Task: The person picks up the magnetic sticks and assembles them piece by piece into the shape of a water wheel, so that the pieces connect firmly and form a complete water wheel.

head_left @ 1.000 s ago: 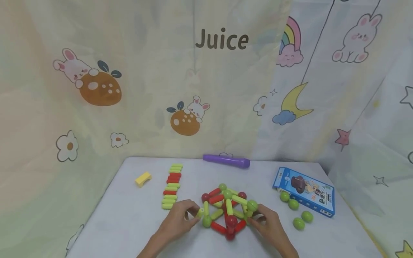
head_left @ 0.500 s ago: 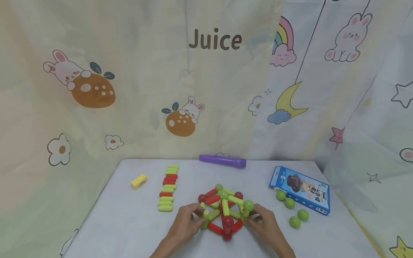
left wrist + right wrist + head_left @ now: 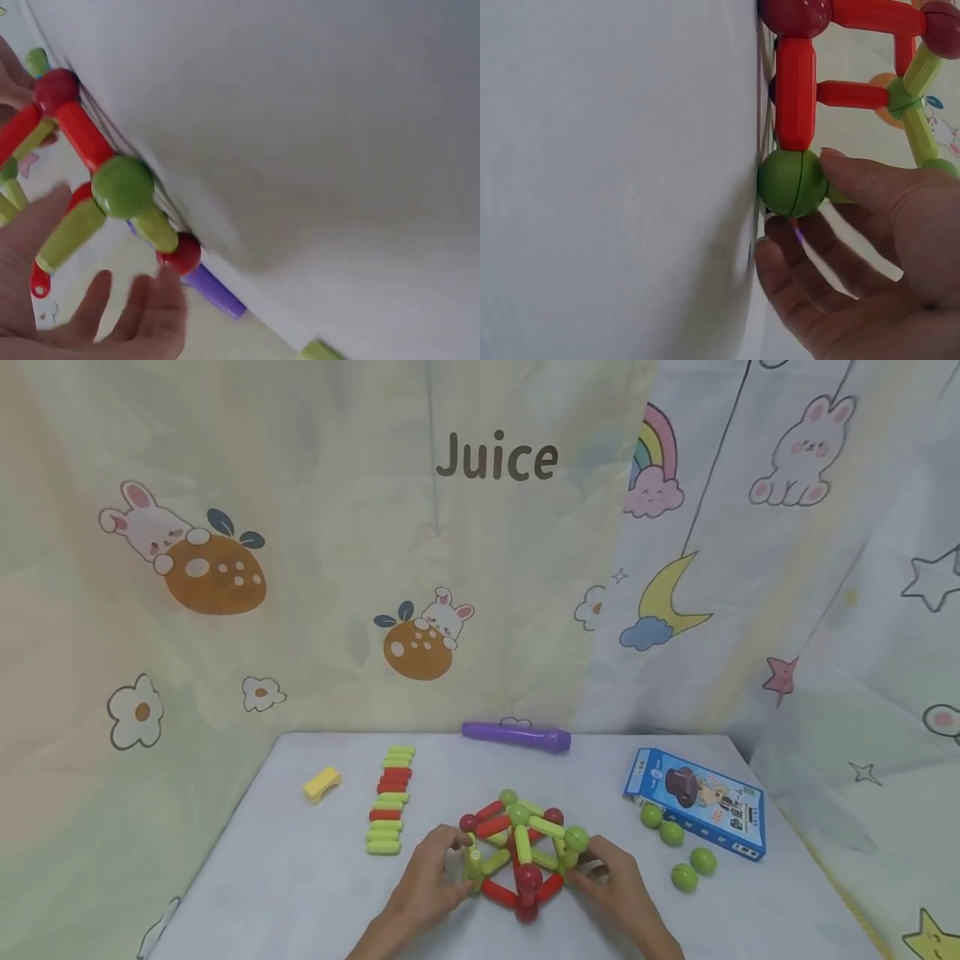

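Our worktop carries the ball-and-rod frame between the released, loosely spread left grip, just beside an upright yellow-green rod, and the right grip, pinching a green ball. We seem to be seating that rod; next probably calls for steadying.

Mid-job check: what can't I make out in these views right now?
Head view: some fingertips of the right hand, hidden behind the ball-and-rod model.
Head view: fine lettering on the blue box, too small to read.
Left wrist view: most of the yellow-green rod at the bottom, blurred and cut off by the edge.
Left wrist view: part of the purple stick, hidden behind the model.
Right wrist view: top of the upper-left red ball, cut off by the edge.
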Tool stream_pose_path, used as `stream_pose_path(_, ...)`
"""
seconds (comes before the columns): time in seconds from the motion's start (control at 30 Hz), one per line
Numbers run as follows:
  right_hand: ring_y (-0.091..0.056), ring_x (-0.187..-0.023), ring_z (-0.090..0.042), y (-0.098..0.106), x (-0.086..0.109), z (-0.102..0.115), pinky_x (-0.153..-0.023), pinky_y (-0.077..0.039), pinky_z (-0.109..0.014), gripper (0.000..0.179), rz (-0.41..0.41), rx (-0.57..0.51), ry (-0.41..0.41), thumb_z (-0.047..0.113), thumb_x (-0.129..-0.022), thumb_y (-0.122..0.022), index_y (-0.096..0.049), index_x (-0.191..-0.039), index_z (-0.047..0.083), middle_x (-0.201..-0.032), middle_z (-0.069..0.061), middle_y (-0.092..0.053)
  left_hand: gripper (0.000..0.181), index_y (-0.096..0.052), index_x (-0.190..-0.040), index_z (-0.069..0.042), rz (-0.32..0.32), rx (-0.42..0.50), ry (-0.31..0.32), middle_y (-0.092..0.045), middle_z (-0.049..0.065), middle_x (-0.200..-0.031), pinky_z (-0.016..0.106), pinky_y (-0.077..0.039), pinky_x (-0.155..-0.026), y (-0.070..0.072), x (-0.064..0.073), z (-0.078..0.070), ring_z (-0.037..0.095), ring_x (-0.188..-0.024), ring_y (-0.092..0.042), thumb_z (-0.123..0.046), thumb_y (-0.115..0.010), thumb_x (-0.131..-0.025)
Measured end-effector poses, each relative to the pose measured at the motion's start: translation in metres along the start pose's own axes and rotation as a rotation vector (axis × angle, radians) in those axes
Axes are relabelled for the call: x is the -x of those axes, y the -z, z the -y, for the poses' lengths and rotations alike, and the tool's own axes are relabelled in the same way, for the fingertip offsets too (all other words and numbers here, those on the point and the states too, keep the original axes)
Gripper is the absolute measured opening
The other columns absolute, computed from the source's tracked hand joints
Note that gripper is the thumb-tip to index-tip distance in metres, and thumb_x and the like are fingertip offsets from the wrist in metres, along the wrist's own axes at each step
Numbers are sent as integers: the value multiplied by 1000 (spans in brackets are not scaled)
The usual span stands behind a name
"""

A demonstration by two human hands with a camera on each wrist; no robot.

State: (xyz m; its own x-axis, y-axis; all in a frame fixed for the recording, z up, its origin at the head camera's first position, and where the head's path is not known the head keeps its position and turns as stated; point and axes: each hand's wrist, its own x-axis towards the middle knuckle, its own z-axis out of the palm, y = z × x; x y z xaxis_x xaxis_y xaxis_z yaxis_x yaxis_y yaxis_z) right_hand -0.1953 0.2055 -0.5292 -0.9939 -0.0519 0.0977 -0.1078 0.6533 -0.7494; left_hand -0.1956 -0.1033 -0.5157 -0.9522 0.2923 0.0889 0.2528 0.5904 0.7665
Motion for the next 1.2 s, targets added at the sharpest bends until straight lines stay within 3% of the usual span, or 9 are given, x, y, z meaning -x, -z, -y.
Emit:
stream_pose_path(0.13, -68, -97, -15, -1, 0, 1, -78, -59, -24, 37, 7, 5, 7, 6, -83, -92, -72, -113, 15, -99, 9, -72, 92, -50, -158, -12, 80, -113, -48, -41, 9, -170, 59, -41, -119, 1, -7, 5, 36, -156, -38, -21, -97, -80)
stream_pose_path(0.27, -69, -97, -17, 0, -4, -2, -78, -59, -24, 35, 45, 13, 34, 8, -84, -91, -73, -113, 13, -101, 8, -73, 85, -56, -153, -8, 138, -206, -49, -36, 9, -173, 57, -41, -120, -2, -11, 12, 35, -159, -35, -27, -97, -81)
stream_pose_path(0.37, -70, -98, -18, 0, -11, -4, -78, -59, -24, 31, 63, 26, 58, 8, -85, -90, -73, -110, 15, -100, 8, -74, 78, -64, -144, -10, 113, -285, -54, -44, 10, -166, 56, -48, -115, -5, -10, 13, 34, -150, -45, -36, -98, -78)
stream_pose_path(0.5, -71, -96, -20, 1, -28, -6, -76, -59, -26, 31, 51, 43, 103, 6, -85, -89, -76, -111, 14, -99, 6, -76, 86, -65, -142, -13, 61, -358, -69, -53, 8, -147, 53, -54, -107, -6, -8, 9, 27, -128, -53, -51, -99, -73)
stream_pose_path(0.67, -74, -96, -24, 0, -50, -7, -76, -62, -29, 34, 50, 63, 191, 4, -86, -88, -77, -117, 11, -103, -1, -79, 86, -69, -132, -11, 36, -396, -52, -51, 1, -122, 42, -55, -90, -9, -6, 2, 19, -105, -49, -64, -96, -70)
stream_pose_path(0.83, -76, -100, -28, -3, -67, -9, -78, -64, -35, 32, 68, 47, 254, 2, -89, -85, -77, -119, 10, -108, -5, -79, 76, -69, -117, -12, 21, -444, -42, -50, 2, -112, 42, -50, -83, -16, 0, -7, 21, -101, -46, -66, -95, -71)
stream_pose_path(1.0, -75, -103, -30, -3, -72, -6, -83, -65, -41, 31, 83, 18, 217, -1, -90, -83, -76, -119, 9, -110, -8, -79, 59, -67, -106, -17, 51, -436, -23, -57, 5, -120, 44, -51, -86, -22, 7, -16, 21, -102, -48, -59, -94, -75)
stream_pose_path(1.1, -74, -107, -32, 3, -67, -4, -86, -64, -42, 33, 63, 3, 172, -3, -92, -81, -75, -123, 8, -115, -10, -78, 52, -69, -110, -17, 68, -371, -3, -58, 1, -120, 40, -51, -84, -20, 11, -22, 17, -99, -47, -51, -94, -80)
stream_pose_path(1.2, -74, -111, -31, 19, -54, -3, -88, -64, -40, 36, 17, 22, 145, -2, -94, -79, -74, -128, 7, -122, -10, -77, 48, -71, -125, -15, 26, -241, -44, -63, -1, -119, 36, -54, -86, -16, 14, -29, 15, -100, -53, -38, -91, -88)
